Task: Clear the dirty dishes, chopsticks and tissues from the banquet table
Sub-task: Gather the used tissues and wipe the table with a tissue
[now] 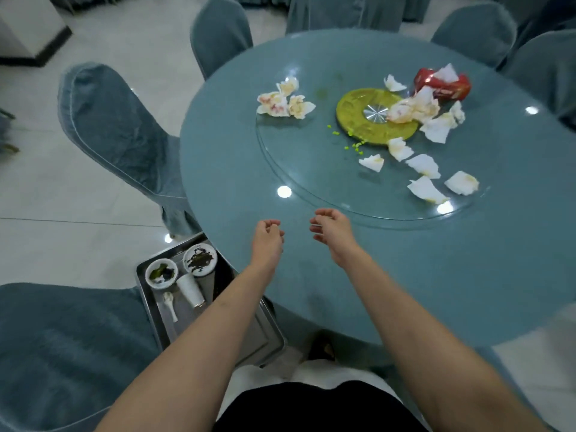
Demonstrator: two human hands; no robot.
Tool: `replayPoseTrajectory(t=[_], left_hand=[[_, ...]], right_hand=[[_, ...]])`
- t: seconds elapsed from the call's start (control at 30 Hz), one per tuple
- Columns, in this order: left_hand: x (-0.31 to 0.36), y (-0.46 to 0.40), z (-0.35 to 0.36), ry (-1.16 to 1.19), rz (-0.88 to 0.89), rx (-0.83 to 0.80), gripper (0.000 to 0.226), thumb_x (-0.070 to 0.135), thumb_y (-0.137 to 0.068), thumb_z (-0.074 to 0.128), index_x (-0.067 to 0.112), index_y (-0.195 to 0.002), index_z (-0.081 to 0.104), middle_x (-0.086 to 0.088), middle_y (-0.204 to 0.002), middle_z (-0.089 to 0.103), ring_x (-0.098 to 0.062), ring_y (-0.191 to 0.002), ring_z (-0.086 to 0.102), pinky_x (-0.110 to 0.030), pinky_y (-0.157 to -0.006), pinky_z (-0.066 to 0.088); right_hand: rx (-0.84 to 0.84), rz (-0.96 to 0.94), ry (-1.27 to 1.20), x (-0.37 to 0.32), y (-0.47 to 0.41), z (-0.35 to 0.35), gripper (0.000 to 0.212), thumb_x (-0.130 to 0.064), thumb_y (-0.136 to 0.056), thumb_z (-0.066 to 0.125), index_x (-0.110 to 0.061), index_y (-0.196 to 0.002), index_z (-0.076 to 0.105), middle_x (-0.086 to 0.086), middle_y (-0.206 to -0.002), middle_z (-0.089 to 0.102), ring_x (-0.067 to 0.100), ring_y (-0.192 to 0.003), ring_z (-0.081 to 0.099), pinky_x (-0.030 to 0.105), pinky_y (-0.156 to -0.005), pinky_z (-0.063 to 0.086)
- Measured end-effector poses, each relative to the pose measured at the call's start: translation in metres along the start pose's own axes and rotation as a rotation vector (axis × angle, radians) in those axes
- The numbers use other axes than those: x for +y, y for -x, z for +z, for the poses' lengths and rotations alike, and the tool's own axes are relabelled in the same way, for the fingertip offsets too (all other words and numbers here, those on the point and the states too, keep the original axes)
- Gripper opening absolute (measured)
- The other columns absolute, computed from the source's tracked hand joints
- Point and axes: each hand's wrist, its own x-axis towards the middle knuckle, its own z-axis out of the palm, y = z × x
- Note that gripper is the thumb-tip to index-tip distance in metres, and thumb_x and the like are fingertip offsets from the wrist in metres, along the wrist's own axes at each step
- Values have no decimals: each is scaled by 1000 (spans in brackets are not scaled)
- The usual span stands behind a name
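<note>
My left hand (pixel 268 238) and my right hand (pixel 332 227) hover side by side over the near edge of the round blue banquet table (pixel 237 169), fingers loosely curled, holding nothing. Several crumpled stained tissues lie on the glass turntable (pixel 311 182): a cluster at the far left (pixel 285 101), a pile near the centre (pixel 411 109), and loose ones at the right (pixel 427 190). A red tissue pack (pixel 445 85) sits behind the pile. Green crumbs (pixel 353 147) are scattered by the gold centre disc (pixel 352 116).
A metal tray (pixel 249 335) stands low at the table's left, holding two dirty bowls (pixel 161 273) (pixel 200 259), a white cup (pixel 190 289) on its side and a spoon (pixel 170 304). Blue-covered chairs (pixel 115 132) ring the table.
</note>
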Motion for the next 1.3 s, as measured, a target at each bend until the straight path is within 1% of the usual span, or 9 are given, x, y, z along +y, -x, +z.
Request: replayPoseTrajectory(t=[0.13, 0.2, 0.37, 0.53, 0.7, 0.83, 0.93, 1.13, 1.3], left_hand=[[6, -5, 67, -27, 0, -25, 20, 5, -103, 36, 12, -111, 54, -3, -84, 56, -11, -63, 49, -21, -51, 39], [11, -8, 98, -37, 0, -40, 21, 6, -103, 37, 12, -112, 54, -4, -85, 57, -12, -63, 48, -22, -52, 39], [25, -19, 162, -76, 29, -92, 20, 9, -103, 38, 14, -111, 56, -4, -89, 59, -13, -67, 51, -25, -58, 43], [28, -33, 201, -147, 61, -142, 18, 11, -102, 41, 18, -107, 57, -3, -92, 62, -18, -78, 55, -31, -73, 45], [31, -55, 232, -182, 48, -164, 18, 11, -102, 41, 18, -107, 58, -4, -92, 62, -18, -76, 56, -32, -72, 45], [35, -72, 248, -201, 33, -166, 18, 12, -101, 43, 23, -101, 58, -4, -91, 63, -18, -74, 56, -32, -71, 46], [43, -88, 254, -200, 19, -184, 18, 11, -102, 42, 17, -107, 57, -3, -89, 61, -16, -69, 54, -29, -64, 46], [53, -136, 258, -219, -5, -181, 19, 10, -103, 41, 16, -108, 58, -4, -90, 61, -18, -74, 55, -31, -66, 46], [66, -183, 261, -215, -23, -168, 20, 8, -103, 41, 11, -114, 57, -3, -86, 58, -14, -68, 52, -29, -63, 45]], right_hand=[[32, -7, -23, -17, -30, -53, 15, -5, -96, 54, -16, -103, 61, 9, -95, 68, 18, -76, 63, 28, -65, 50], [35, -14, -24, -25, -45, -77, 15, -5, -96, 53, -15, -104, 61, 9, -95, 68, 18, -76, 63, 28, -65, 50], [69, -27, -55, -44, -74, -126, 16, -6, -97, 52, -16, -104, 61, 7, -95, 68, 18, -79, 65, 28, -65, 50], [110, -5, -70, -47, -96, -158, 16, -7, -97, 52, -18, -104, 62, 8, -99, 69, 19, -82, 65, 29, -67, 49], [168, 24, -69, -47, -117, -183, 17, -6, -96, 52, -17, -105, 62, 8, -98, 70, 18, -80, 64, 28, -66, 49], [190, 50, -62, -49, -134, -191, 18, -5, -96, 51, -18, -101, 62, 7, -96, 69, 18, -79, 64, 27, -65, 49], [195, 59, -55, -53, -153, -188, 17, -4, -96, 51, -17, -102, 62, 7, -96, 69, 17, -78, 63, 26, -65, 49], [178, 43, -30, -71, -199, -165, 17, -3, -97, 52, -14, -104, 62, 9, -96, 67, 16, -75, 63, 26, -64, 50], [167, 22, 12, -88, -244, -143, 16, -1, -94, 56, -14, -98, 64, 10, -92, 67, 15, -70, 62, 30, -69, 51]])
